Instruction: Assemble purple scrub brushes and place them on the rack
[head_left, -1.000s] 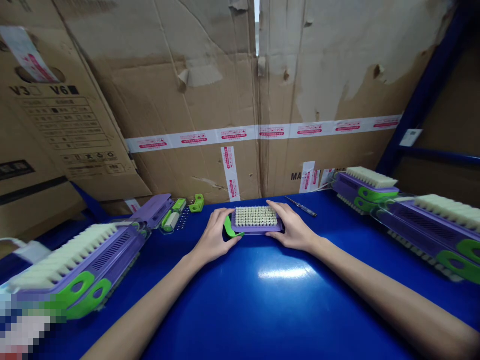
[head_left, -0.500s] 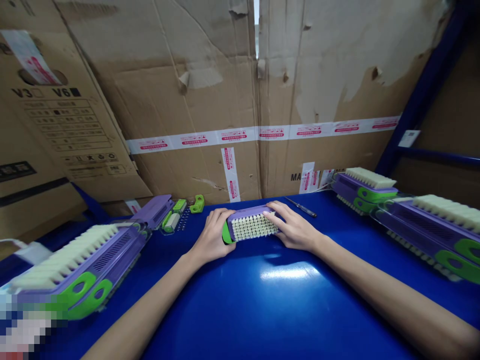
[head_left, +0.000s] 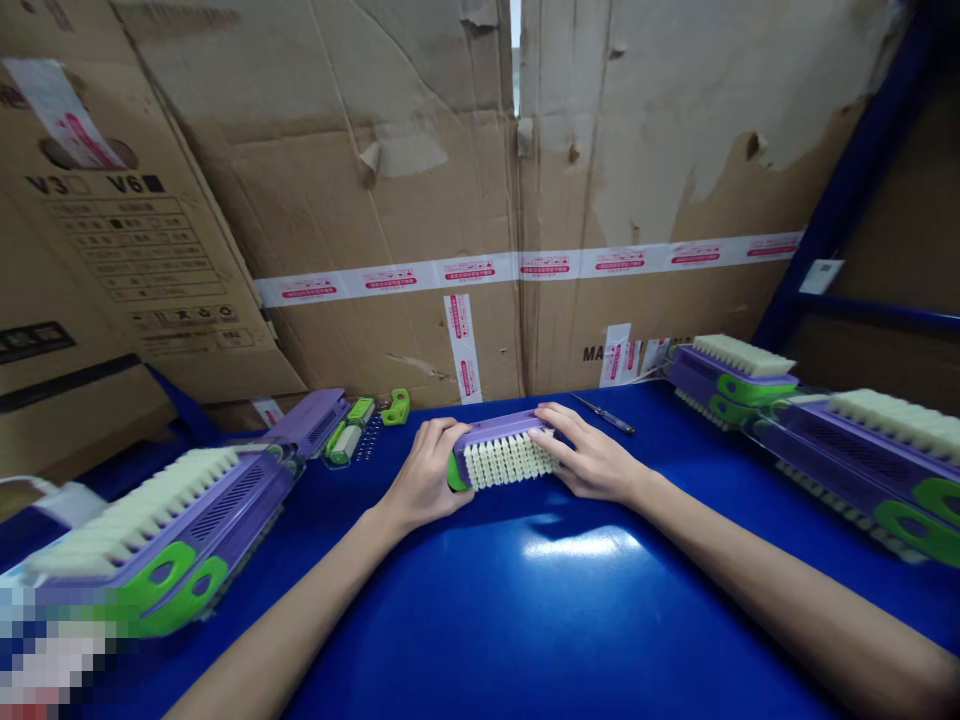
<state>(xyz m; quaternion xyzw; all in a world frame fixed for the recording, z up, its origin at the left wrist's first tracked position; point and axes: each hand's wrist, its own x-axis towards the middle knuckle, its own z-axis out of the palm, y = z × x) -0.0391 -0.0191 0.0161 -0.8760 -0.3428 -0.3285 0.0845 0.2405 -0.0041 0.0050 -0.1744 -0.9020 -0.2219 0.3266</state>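
Between my two hands is a purple scrub brush (head_left: pixel 508 461) with cream bristles and a green end, held over the blue table. My left hand (head_left: pixel 430 464) is closed around its green end. At the other end my right hand (head_left: pixel 587 452) grips it, thumb underneath or behind and fingers over the purple edge. The bristles face toward me and slightly downward. Behind my right hand lies a screwdriver (head_left: pixel 604 412). Beyond my left hand are small green parts (head_left: pixel 352 432), a row of screws or springs (head_left: pixel 367 438) and a green bracket (head_left: pixel 395 407).
Purple and green brushes (head_left: pixel 161 520) are stacked at the left, with a purple panel (head_left: pixel 309 420) behind them. More brushes (head_left: pixel 847 450) stand along the right side. Cardboard sheets (head_left: pixel 390 200) wall off the back of the blue table (head_left: pixel 480 620). A blue metal post (head_left: pixel 832 190) rises at the right.
The brush has tilted slightly in my hands, showing more of its purple top edge, with the bristles turned further down. Both hands keep their hold.
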